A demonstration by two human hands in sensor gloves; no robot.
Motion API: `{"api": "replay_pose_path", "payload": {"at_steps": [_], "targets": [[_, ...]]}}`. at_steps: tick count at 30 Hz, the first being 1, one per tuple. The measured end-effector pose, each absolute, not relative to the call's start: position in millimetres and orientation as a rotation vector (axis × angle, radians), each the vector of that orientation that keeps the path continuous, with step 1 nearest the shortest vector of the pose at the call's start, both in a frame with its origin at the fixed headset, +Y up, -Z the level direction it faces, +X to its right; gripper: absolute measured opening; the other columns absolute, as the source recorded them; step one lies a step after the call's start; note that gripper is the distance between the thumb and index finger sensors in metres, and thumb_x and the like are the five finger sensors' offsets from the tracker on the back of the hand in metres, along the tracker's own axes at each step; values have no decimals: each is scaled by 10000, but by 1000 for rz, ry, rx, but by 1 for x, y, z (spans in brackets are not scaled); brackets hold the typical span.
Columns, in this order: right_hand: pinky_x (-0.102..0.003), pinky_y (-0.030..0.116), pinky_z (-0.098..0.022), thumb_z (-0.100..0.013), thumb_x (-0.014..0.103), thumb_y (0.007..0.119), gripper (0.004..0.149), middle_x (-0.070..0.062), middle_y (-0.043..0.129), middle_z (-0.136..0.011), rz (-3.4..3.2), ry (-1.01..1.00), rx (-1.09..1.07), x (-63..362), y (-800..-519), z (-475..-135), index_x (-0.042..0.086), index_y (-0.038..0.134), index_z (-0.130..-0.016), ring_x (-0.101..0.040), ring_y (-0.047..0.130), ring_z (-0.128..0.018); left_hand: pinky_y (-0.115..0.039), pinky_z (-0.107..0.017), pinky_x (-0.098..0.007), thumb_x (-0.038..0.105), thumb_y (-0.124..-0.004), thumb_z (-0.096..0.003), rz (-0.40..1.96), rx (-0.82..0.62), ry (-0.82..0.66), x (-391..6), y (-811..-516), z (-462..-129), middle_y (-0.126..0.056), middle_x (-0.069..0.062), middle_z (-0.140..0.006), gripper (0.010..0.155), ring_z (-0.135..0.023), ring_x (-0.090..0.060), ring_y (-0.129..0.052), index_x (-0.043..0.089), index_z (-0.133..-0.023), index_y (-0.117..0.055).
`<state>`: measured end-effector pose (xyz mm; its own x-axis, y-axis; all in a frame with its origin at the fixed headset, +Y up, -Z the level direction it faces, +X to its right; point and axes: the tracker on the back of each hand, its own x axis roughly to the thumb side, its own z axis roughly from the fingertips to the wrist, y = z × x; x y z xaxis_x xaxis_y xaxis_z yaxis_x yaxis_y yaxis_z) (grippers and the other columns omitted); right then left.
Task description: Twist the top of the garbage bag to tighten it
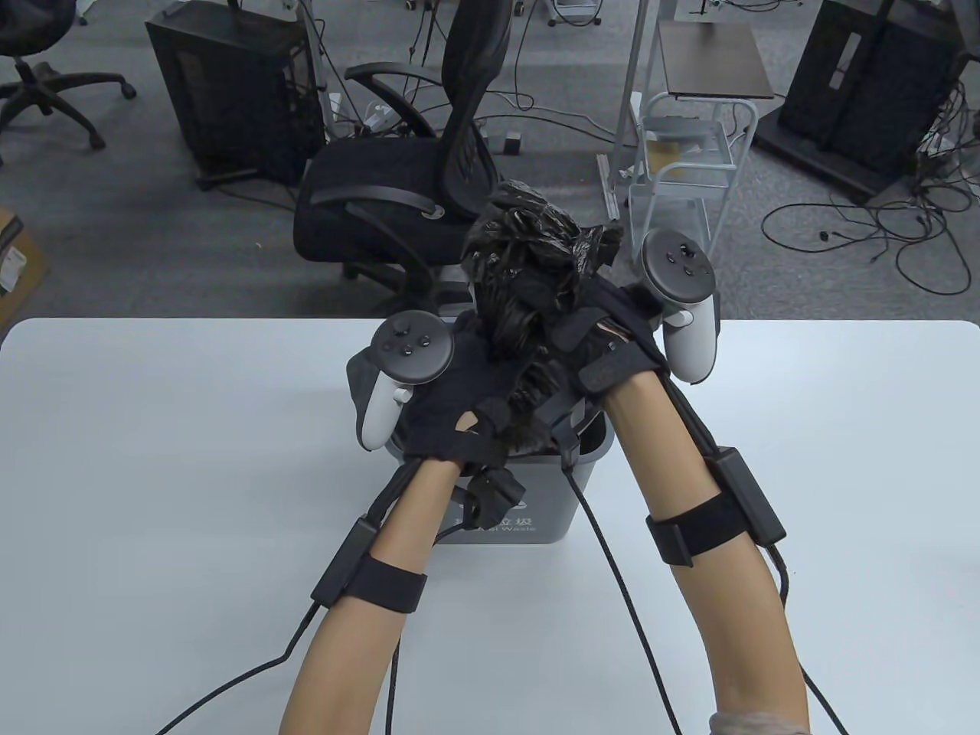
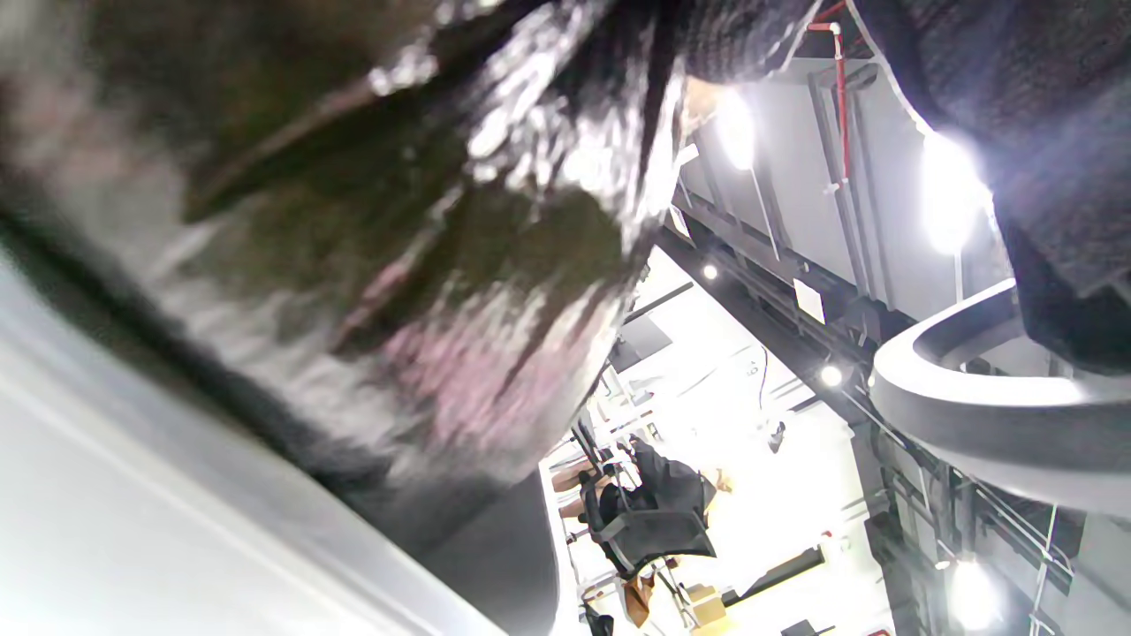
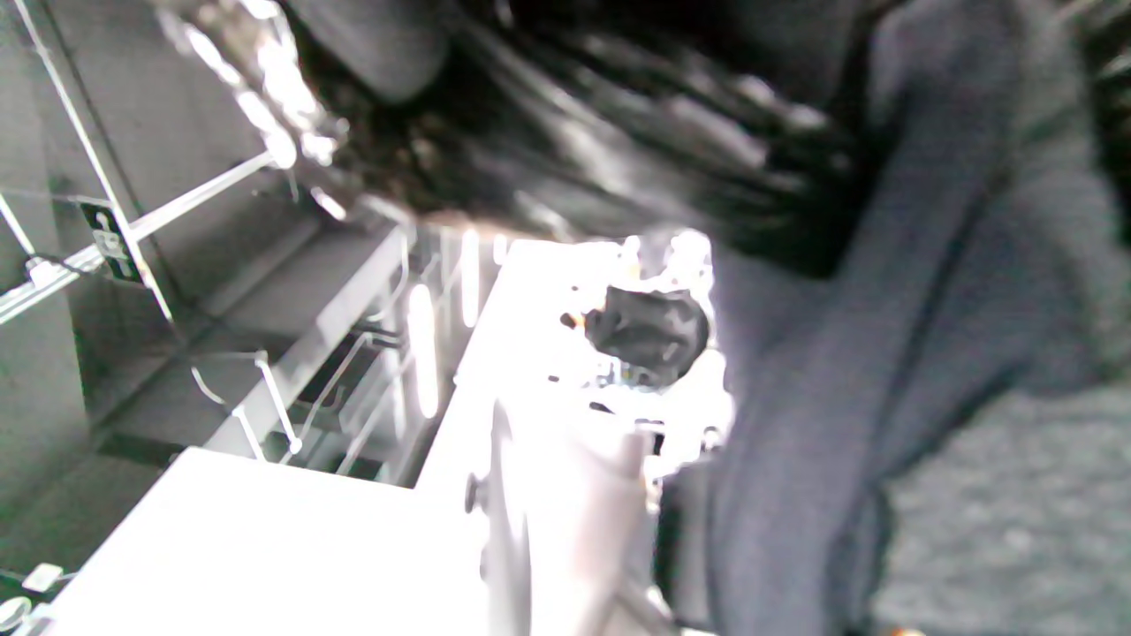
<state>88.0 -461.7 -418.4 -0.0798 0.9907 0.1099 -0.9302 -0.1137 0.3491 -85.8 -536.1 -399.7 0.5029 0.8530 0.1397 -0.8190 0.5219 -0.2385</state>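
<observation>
Both gloves wrapped round the neck of the crinkly black plastic garbage bag (image 1: 528, 253): left hand (image 1: 448, 417) low by the grey plastic bin (image 1: 570, 490), right hand (image 1: 612, 337) higher. Neck runs straight up, so I'd twist around that.

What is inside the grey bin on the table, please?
The grey bin holds a black garbage bag, whose gathered top rises above the rim. The left hand and right hand grip it and cover the opening, so the contents stay hidden.

Grey bin (image 1: 570, 490) on white table (image 1: 153, 459)
</observation>
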Motion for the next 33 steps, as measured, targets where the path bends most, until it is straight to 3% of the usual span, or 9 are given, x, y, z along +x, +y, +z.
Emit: {"api": "replay_pose_path", "payload": {"at_steps": [4,6,8,11,14,22,33], "targets": [[-501,807,-593,-636,302,632,384,-128,884,-886,1623,238,355,86,-464,-417,136,782,-948,-365,902,-801,-35,-730,-588,584,-751,-554,1017,-146,-262,-83,-536,-399,-260,83,-1340,869,-1259,-282,-128,420,-1190,-184],[-505,804,-588,-634,297,637,383,-134,887,-880,1599,260,347,84,-465,-416,127,787,-944,-369,900,-798,-33,-723,-597,639,-751,-536,1048,-138,-262,-83,-535,-400,-242,74,-1342,920,-1256,-296,-116,439,-1189,-136],[-510,799,-587,-631,294,640,383,-138,888,-878,1589,271,344,83,-465,-414,124,791,-940,-376,900,-796,-33,-726,-599,636,-747,-545,1065,-136,-254,-83,-535,-401,-248,88,-1342,869,-1261,-284,-119,507,-1169,-156],[-508,802,-585,-630,295,641,384,-140,892,-875,1563,299,337,84,-466,-413,122,794,-938,-376,905,-789,-59,-735,-599,582,-723,-591,1086,-112,-255,-85,-533,-401,-326,140,-1330,572,-1271,-252,-161,572,-1088,-441],[-508,795,-599,-634,298,638,388,-142,883,-887,1519,320,342,86,-467,-414,122,786,-946,-380,897,-799,-62,-730,-598,533,-685,-625,1112,-126,-273,-85,-533,-402,-369,161,-1317,360,-1268,-244,-172,570,-976,-612],[-478,807,-623,-641,322,642,383,-105,860,-923,1542,224,312,108,-469,-423,160,751,-970,-346,886,-838,-13,-731,-573,464,-557,-653,1103,-189,-320,-88,-534,-404,-338,94,-1325,396,-1252,-280,-120,449,-1048,-548],[-492,800,-615,-618,350,701,372,-97,881,-894,1650,112,119,141,-493,-441,167,790,-930,-346,892,-823,-69,-754,-569,473,-537,-643,1054,-182,-321,-99,-526,-405,-441,80,-1301,389,-1253,-289,-215,436,-1027,-594]]}}
